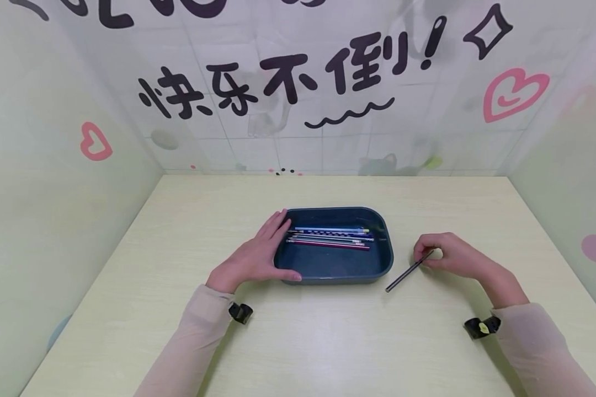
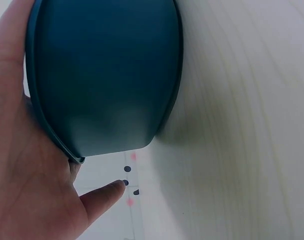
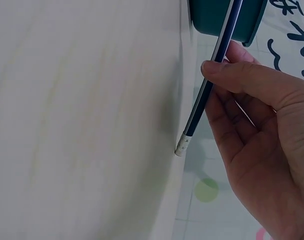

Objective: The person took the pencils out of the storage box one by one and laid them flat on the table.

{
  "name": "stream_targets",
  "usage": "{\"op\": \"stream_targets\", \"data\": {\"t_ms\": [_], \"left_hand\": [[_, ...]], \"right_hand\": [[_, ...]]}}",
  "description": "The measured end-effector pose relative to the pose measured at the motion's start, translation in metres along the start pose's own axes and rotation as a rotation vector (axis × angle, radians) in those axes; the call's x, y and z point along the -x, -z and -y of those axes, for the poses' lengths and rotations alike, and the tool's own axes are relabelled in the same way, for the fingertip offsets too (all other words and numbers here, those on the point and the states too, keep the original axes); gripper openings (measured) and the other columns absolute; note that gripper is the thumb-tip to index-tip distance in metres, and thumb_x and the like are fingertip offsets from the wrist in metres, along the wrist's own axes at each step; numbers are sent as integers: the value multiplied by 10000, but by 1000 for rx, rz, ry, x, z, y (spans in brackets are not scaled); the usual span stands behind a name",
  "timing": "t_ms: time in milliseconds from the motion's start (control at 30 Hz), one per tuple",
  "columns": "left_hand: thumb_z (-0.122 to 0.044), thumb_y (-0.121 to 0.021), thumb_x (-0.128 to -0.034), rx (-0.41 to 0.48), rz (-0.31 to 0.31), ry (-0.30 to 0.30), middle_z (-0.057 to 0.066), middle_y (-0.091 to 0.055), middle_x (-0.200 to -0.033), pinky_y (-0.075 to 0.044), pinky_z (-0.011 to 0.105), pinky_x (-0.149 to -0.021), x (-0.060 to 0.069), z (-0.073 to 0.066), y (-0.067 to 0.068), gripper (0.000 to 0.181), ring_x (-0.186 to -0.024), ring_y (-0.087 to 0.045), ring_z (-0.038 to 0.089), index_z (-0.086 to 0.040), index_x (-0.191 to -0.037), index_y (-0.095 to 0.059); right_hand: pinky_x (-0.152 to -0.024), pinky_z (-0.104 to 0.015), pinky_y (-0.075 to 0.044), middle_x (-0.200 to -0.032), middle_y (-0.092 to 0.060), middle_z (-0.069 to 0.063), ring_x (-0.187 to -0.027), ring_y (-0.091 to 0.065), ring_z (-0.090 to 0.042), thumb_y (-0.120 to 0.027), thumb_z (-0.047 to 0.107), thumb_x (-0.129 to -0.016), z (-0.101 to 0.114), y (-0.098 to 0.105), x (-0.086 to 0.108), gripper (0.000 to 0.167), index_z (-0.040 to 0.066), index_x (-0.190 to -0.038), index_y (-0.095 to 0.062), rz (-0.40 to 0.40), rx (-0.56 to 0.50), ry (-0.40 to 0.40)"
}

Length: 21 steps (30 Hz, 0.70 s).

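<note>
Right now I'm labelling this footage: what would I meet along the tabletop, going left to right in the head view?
Left hand → dark blue tray with several pencils lying in it → single pencil outside the tray → right hand pinching it.

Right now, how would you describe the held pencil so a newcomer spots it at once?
Start at the pale tabletop and find the dark blue tray. Just to its right in the head view, the right hand pinches a dark pencil with a silvery end. Unlike the pencils lying in the tray, it alone is outside and held.
</note>
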<state>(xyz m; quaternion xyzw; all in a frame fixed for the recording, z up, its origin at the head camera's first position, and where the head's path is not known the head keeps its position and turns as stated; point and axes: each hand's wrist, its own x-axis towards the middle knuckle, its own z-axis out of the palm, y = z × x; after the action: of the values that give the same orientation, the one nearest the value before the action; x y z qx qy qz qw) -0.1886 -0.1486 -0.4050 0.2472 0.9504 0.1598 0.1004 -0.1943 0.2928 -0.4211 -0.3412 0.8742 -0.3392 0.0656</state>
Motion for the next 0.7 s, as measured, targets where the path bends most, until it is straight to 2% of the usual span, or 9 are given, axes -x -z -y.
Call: {"op": "stream_targets", "data": {"t_ms": [100,333,500,600,700], "left_hand": [[-697,-752,-722,3,3,6,-1,86,-1702,-549,467,-963,0,0,0,1243,-1581,41,237,-134,-1617,-98],[-710,-743,-722,-1,5,7,-8,90,-1702,-569,440,-913,0,-1,-1,1248,-1581,44,226,-133,-1617,-92],[-697,-749,-726,4,5,7,-17,97,-1701,-577,408,-871,1,-1,0,1241,-1581,50,229,-128,-1616,-97],[-695,-749,-727,-1,3,6,-13,94,-1701,-570,429,-910,1,0,0,1238,-1581,46,236,-127,-1616,-101],[-697,-748,-727,-2,5,7,-11,92,-1701,-552,457,-962,0,0,0,1238,-1581,44,236,-128,-1616,-101]], "right_hand": [[-736,-243,-555,-864,-688,43,-770,-625,-126,-739,-106,-787,0,1,-1,266,137,-877,-681,18,-5,-8],[-745,-232,-560,-869,-695,34,-786,-634,-81,-748,-73,-804,-1,2,-3,229,133,-878,-679,61,6,-29],[-751,-236,-561,-878,-709,10,-801,-638,-134,-730,-66,-831,0,2,-6,220,144,-879,-685,93,-2,-36],[-749,-245,-555,-882,-712,-11,-805,-630,-139,-721,-57,-848,1,2,-7,206,144,-881,-690,108,-10,-44],[-749,-239,-549,-882,-712,6,-805,-616,-89,-711,-63,-854,1,3,-9,206,141,-879,-699,119,-12,-63]]}}
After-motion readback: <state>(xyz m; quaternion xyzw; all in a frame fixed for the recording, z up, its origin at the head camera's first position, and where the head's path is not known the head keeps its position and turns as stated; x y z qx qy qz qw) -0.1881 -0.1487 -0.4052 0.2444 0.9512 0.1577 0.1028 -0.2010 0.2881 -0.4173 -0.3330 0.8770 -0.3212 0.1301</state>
